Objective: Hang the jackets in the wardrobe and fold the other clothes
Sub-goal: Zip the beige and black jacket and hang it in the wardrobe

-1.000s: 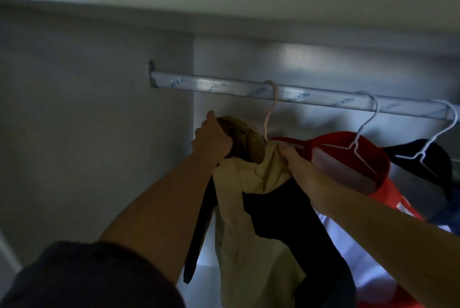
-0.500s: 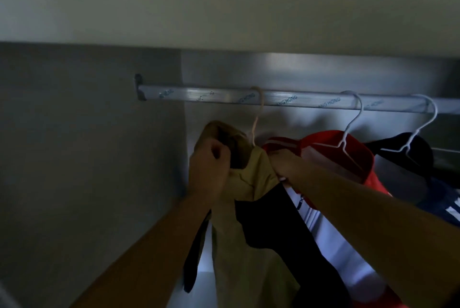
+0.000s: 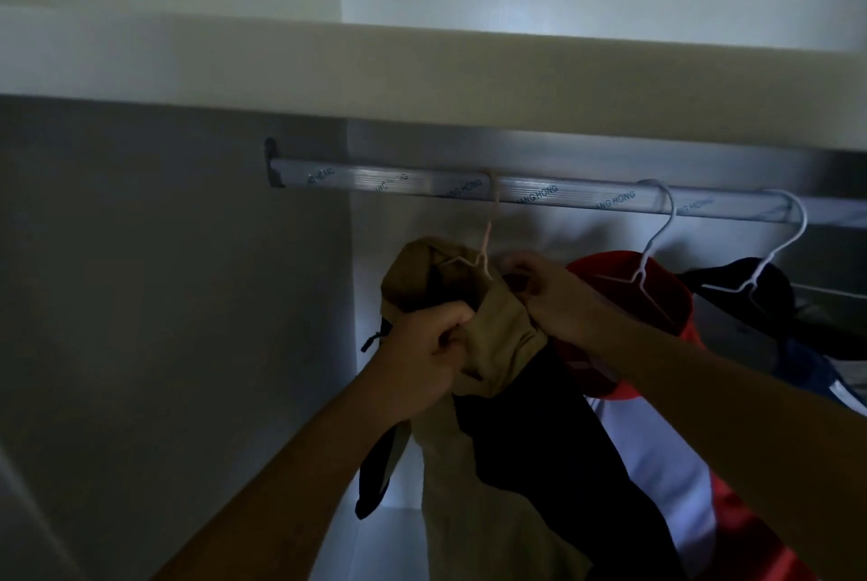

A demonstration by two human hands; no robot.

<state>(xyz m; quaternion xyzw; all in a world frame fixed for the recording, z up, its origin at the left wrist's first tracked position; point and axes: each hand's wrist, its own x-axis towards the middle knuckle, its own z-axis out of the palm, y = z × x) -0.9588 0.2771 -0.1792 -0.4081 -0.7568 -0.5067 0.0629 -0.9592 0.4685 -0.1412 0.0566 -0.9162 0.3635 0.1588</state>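
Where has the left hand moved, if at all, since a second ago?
Yes. The left hand has dropped lower below the rail, now gripping the jacket under its collar.

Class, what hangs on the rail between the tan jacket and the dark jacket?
A red jacket on a white hanger, shown in the head view.

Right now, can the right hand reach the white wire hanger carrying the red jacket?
Probably yes: the white wire hanger hangs just right of the right hand, nothing between. But that hand grips the tan and black jacket and must let go first.
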